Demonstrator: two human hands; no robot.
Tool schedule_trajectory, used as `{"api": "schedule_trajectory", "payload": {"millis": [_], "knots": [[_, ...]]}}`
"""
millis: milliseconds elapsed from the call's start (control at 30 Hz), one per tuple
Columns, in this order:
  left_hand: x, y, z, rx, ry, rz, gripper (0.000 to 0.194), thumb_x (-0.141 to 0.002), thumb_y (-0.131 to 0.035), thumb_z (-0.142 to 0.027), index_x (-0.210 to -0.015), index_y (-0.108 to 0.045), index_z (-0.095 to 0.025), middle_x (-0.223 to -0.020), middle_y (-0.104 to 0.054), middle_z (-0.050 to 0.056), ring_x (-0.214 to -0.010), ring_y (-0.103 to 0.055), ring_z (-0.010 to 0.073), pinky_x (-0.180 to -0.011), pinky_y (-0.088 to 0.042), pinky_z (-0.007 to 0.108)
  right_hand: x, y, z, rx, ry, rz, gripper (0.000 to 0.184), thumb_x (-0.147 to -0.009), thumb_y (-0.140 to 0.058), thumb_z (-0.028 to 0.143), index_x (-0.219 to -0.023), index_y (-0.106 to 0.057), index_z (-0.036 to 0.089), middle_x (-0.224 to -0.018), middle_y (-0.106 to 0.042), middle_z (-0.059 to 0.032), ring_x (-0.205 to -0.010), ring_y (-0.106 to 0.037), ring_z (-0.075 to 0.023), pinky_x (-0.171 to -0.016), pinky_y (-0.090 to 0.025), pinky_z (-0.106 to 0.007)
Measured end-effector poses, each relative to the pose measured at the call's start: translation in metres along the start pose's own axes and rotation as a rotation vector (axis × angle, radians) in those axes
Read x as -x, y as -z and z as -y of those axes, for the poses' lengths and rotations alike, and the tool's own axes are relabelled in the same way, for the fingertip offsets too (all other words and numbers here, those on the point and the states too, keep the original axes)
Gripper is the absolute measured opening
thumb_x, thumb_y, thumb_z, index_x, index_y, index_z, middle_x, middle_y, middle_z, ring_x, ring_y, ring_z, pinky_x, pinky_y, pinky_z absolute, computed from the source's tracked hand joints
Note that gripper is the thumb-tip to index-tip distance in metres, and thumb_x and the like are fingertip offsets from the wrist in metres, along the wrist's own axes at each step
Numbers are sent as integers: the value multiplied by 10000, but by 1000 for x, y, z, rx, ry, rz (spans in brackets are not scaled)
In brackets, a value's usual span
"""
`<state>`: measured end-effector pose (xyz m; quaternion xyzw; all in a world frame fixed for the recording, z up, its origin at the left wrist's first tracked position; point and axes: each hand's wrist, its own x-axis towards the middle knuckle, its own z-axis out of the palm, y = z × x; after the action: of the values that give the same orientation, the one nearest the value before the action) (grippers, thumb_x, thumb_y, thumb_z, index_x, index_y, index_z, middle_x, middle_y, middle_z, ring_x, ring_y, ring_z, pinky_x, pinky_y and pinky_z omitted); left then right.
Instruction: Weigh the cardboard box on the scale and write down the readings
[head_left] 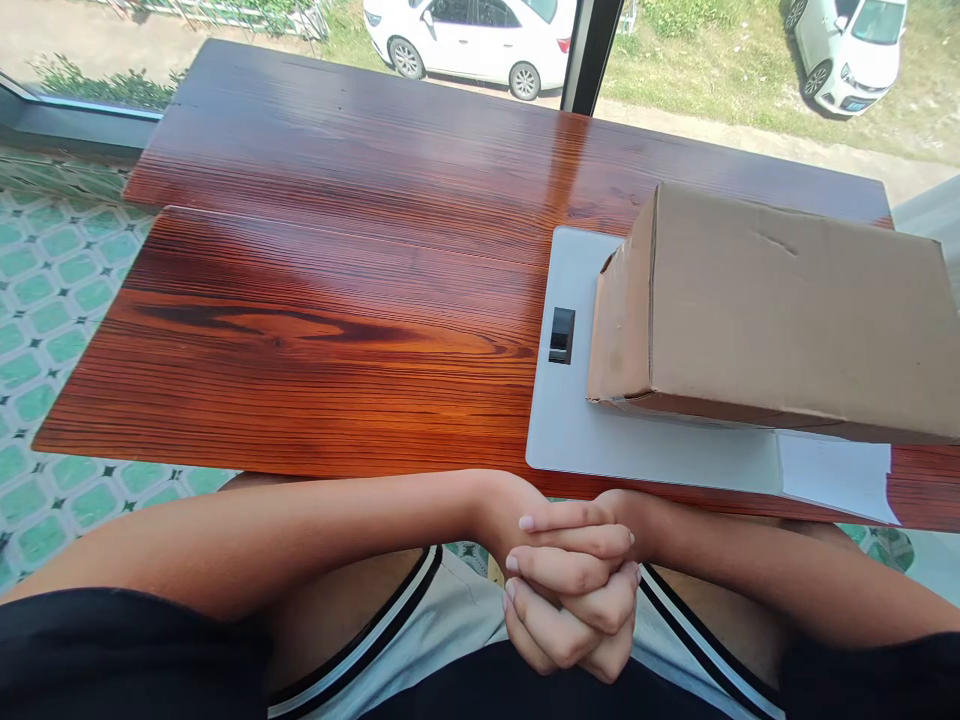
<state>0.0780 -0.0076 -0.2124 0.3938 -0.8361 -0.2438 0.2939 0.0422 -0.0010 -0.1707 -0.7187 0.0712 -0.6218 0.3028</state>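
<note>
My left hand (516, 512) and my right hand (574, 574) are clasped together, fingers interlaced, over my lap just below the table's near edge. Both are closed around each other, and no object shows in them; the palms are hidden. To their upper right, a large closed cardboard box (795, 310) rests on a flat white scale (559, 420) with a small dark display (562, 335). Neither hand touches the box or the scale. White paper (836, 470) sticks out beside the scale's near right part, under the box's side.
The glossy red-brown wooden table (337, 340) has a stepped left edge. Green and white floor tiles (45, 340) show at the left. Beyond the dark window frame (591, 60) are a white car (472, 40) and another white car (855, 50) outside.
</note>
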Motion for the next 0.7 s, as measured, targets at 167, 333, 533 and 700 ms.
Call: {"api": "schedule_trajectory", "payload": {"millis": [167,333,533,700], "knots": [[13,30,8,42,-127,115,300,-940,-524,-436,-889,-736,-229,-632,-580,-8,-697,-724,150,-458,-478,104,-1,2,1,-10,-22,38,128,-811,-680,267,-915,-606,281,-852,-546,-57,-813,-721,-248,-509,-619,-295],[12,29,4,45,-106,11,416,-982,-419,-457,-810,-716,-221,-626,-569,-3,-703,-728,139,-448,-456,88,-1,2,0,-20,-18,46,120,-818,-676,279,-914,-605,283,-865,-564,-57,-802,-724,-247,-516,-626,-302],[19,41,13,68,-201,75,369,-968,-453,-467,-896,-731,-235,-705,-626,2,-746,-731,139,-461,-473,95,-2,3,-2,12,10,30,123,-809,-683,283,-911,-615,285,-835,-545,-54,-774,-706,-236,-505,-621,-298],[13,22,-1,67,-102,2,435,-985,-413,-454,-798,-723,-212,-631,-581,2,-720,-730,144,-446,-438,86,-2,-1,-2,-34,-26,20,131,-805,-700,326,-876,-602,274,-811,-508,-51,-763,-699,-236,-498,-615,-297]]}}
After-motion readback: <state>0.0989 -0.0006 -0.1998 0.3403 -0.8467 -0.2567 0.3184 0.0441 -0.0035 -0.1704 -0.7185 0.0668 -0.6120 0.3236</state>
